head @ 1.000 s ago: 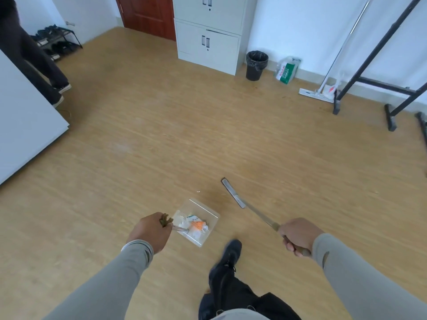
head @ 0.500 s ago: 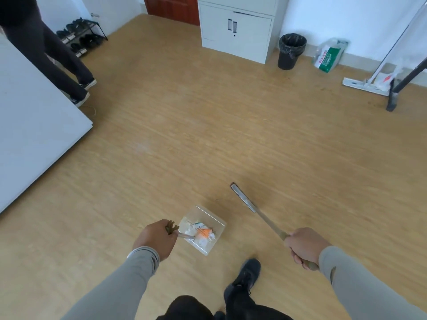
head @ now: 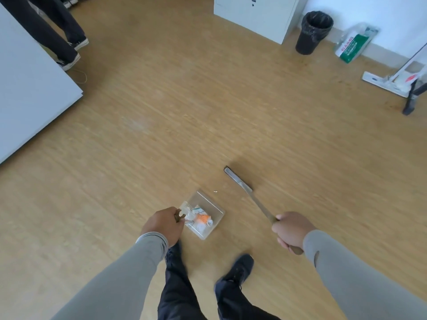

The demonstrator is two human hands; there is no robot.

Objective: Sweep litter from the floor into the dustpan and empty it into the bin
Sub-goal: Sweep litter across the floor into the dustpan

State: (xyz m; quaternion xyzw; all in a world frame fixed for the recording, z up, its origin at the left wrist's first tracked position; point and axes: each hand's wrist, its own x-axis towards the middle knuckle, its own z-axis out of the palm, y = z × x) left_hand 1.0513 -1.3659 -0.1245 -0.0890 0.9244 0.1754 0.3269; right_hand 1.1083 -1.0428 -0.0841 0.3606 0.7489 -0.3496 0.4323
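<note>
My left hand grips the handle of a clear dustpan, held low in front of my feet. White and orange litter lies inside it. My right hand is closed on the long handle of a broom, whose narrow dark head points away over the wooden floor, to the right of the dustpan. A tiny white scrap lies on the floor just beyond the dustpan. The black bin with a bag liner stands far ahead by the wall.
A white cabinet stands left of the bin, a green-white bag to its right. A flat mop and a black stand foot are at the far right. A white panel and another person's legs are at left.
I have walked forward: the bin, cabinet and mop have come closer. Both hands keep their grips, with dustpan and broom carried along in about the same pose.
</note>
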